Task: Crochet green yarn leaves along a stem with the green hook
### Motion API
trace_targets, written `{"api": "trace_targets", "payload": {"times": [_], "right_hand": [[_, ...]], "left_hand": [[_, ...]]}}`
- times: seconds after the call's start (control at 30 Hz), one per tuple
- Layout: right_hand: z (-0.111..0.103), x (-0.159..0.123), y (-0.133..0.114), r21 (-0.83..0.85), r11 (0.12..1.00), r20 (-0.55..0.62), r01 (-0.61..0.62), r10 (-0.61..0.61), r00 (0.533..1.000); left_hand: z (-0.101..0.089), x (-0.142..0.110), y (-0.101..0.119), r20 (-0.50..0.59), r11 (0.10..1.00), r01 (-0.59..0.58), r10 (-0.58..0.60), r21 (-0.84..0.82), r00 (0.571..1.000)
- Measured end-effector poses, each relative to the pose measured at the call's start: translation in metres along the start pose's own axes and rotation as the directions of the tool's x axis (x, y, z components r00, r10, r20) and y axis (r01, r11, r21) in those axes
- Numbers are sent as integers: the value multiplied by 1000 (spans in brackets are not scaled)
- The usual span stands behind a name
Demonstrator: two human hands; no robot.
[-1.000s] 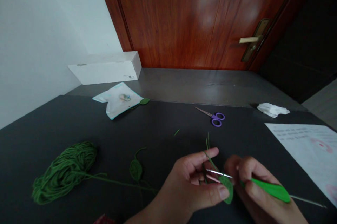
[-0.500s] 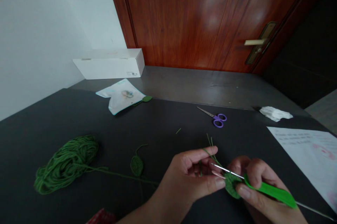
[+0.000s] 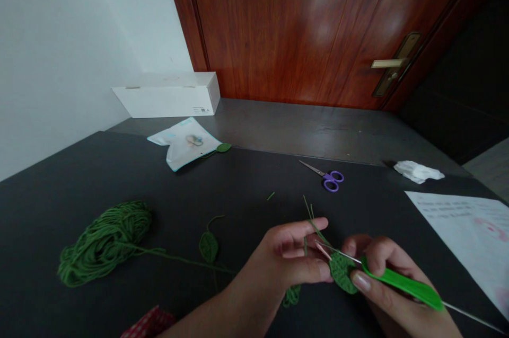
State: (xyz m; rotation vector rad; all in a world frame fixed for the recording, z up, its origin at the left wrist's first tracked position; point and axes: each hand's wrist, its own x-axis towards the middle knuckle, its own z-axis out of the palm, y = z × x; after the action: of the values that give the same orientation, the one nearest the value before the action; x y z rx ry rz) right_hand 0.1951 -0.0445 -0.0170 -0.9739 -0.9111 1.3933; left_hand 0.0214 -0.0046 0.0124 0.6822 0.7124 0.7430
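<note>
My right hand [image 3: 392, 269] is closed round the bright green handle [image 3: 413, 287] of a crochet hook, and its thin metal shaft [image 3: 350, 257] points left. Just under the shaft is a small dark green crocheted leaf [image 3: 344, 274], its left edge pinched by my left hand [image 3: 296, 258]. My right thumb tip rests at the leaf's right side. Green yarn [image 3: 316, 224] runs over my raised left index finger, with two loose ends standing up. A thin pinkish piece [image 3: 323, 250] shows at the leaf's tip. More green crochet [image 3: 292, 295] hangs below my left hand.
A green yarn skein [image 3: 105, 242] lies left, its strand running to my left hand. Nearby is a finished leaf [image 3: 209, 247]. Purple scissors [image 3: 331, 180], a white packet [image 3: 189, 144], a white box [image 3: 170, 99], crumpled tissue [image 3: 417, 171] and printed paper [image 3: 457, 227] surround the work.
The leaf has shifted slightly left and turned, showing more of its face. The hook has moved a little left with it. Green crochet now shows below my left hand.
</note>
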Motion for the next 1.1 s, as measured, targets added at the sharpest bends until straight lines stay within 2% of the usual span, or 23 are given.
{"api": "trace_targets", "payload": {"times": [0.17, 0.33, 0.53, 0.7, 0.77, 0.9, 1.1], "right_hand": [[0, 1, 6, -87, 996, -62, 5, -11, 998], [-3, 1, 8, -116, 993, 13, -9, 10, 1000], [-2, -2, 2, -74, 996, 43, -59, 63, 997], [-1, -3, 9, -130, 957, 85, -259, 271, 959], [0, -3, 11, -158, 943, 74, -294, 308, 949], [0, -4, 9, -247, 928, 25, -280, 295, 955], [-1, -6, 6, -337, 913, 50, -229, 260, 964]], "left_hand": [[2, 2, 1, -92, 998, -7, 12, 62, 996], [1, 3, 2, -118, 993, -9, 23, 116, 993], [-5, 5, 3, -94, 998, -40, 43, 42, 995], [-7, 6, 3, -106, 992, -118, 122, 40, 987], [-5, 6, 4, -116, 991, -124, 130, 52, 985], [-3, 5, 3, -131, 987, -139, 149, 82, 980], [-2, 4, 1, -152, 983, -160, 172, 88, 973]]}}
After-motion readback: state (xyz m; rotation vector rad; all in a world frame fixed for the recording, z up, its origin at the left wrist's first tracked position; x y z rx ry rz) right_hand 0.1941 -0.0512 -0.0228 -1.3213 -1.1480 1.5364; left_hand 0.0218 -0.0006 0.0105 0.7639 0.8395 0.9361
